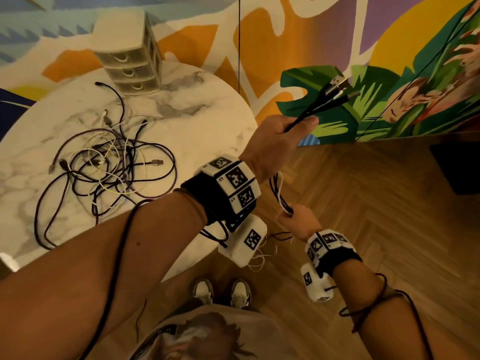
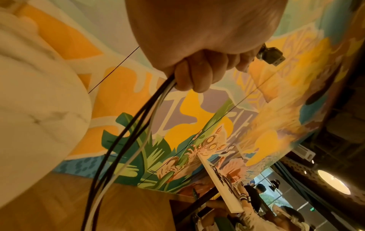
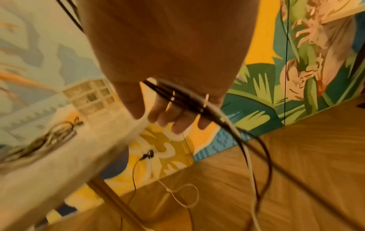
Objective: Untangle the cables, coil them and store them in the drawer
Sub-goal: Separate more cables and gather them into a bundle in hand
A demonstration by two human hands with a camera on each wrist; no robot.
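My left hand [image 1: 280, 136] is raised off the table's right edge and grips a bundle of black and white cables [image 1: 319, 105]. Their USB plugs [image 1: 339, 83] stick out past the fist. From the left wrist view, the fingers [image 2: 197, 75] curl round the cables [image 2: 126, 137], with one plug [image 2: 271, 56] above them. The bundle hangs down to my right hand [image 1: 296, 219], which pinches it lower, above the floor. Seen by the right wrist camera, the strands [image 3: 197, 103] cross the fingers [image 3: 173, 118] and trail down. A tangle of dark and white cables [image 1: 104, 167] lies on the marble table [image 1: 207, 126].
A small pale drawer unit [image 1: 130, 63] with three shut drawers stands at the table's far edge, against the painted wall. Wooden floor [image 1: 363, 203] spreads to the right, with a dark block [image 1: 457, 167] at its far right. My shoes [image 1: 223, 292] are below the table's edge.
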